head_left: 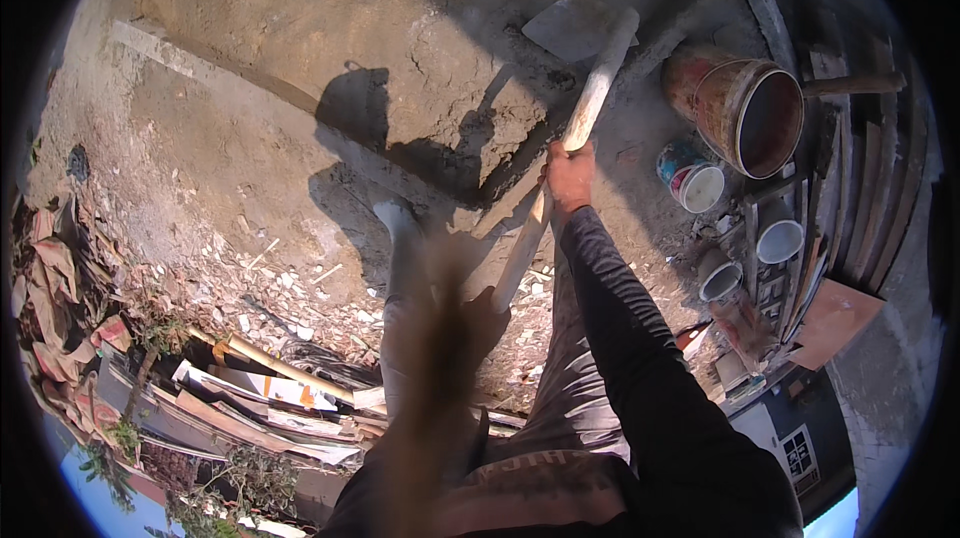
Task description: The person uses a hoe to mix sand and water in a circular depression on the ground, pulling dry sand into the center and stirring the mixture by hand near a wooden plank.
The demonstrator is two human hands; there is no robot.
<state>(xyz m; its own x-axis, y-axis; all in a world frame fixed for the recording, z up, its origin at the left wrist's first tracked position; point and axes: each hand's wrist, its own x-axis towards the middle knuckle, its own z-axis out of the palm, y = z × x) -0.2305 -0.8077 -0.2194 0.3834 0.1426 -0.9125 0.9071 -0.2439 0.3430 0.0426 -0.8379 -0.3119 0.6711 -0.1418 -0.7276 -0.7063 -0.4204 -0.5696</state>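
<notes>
A long pale wooden handle (597, 88) slants across the middle, from between my hands up to the right. Beside its far end lies a flat grey blade (568, 30) in shadow, so the tool looks like a hoe; how they join cannot be made out. My right hand (571, 176) is wrapped round the middle of the handle, arm stretched forward. Lower down, my left hand (487, 316) is closed round the near part, dark and partly hidden by a blurred brown strip (440, 368) close to the camera. Damp sandy mix (430, 68) lies beyond the handle.
A low concrete edge (200, 68) borders the mix and meets another at a corner. Right are a large stained bucket (725, 103), a small paint pail (697, 186), more buckets (780, 241) and planks (865, 188). Rubble (300, 323) and scrap boards (270, 408) lie left.
</notes>
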